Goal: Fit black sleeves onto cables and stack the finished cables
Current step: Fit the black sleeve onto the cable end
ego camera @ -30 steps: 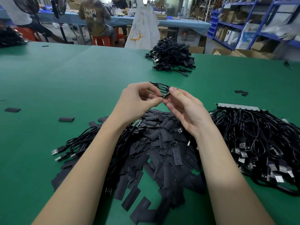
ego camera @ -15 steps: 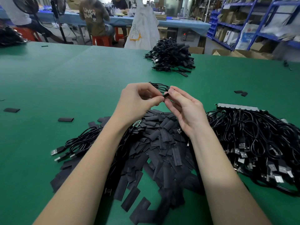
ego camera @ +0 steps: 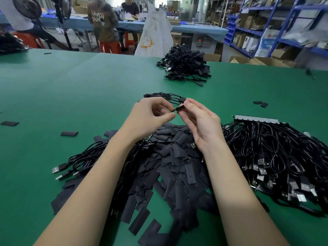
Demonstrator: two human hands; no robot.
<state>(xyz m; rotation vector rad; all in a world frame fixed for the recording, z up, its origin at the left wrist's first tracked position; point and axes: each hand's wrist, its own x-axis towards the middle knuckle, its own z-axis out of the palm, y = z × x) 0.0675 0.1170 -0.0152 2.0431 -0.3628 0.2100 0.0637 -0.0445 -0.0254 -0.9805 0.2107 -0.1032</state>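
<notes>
Honestly there's loads left: the left hand (ego camera: 150,116) pinches the cable (ego camera: 173,110) end while the right hand (ego camera: 198,119) fingertips grip a black sleeve (ego camera: 181,108), held just above the loose sleeve heap (ego camera: 174,157) on the green table (ego camera: 71,95). Whether the sleeve is fully seated, I can't tell. A finished stack (ego camera: 184,66) sits far off, but that big unsleeved cable pile (ego camera: 280,157) on the right looks barely dented.

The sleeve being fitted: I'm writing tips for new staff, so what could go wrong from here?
1. The sleeve is pinched only at the fingertips of the right hand; it could slip and drop into the loose sleeve pile.
2. The cable held by the left hand trails behind, so it might snag.
</notes>
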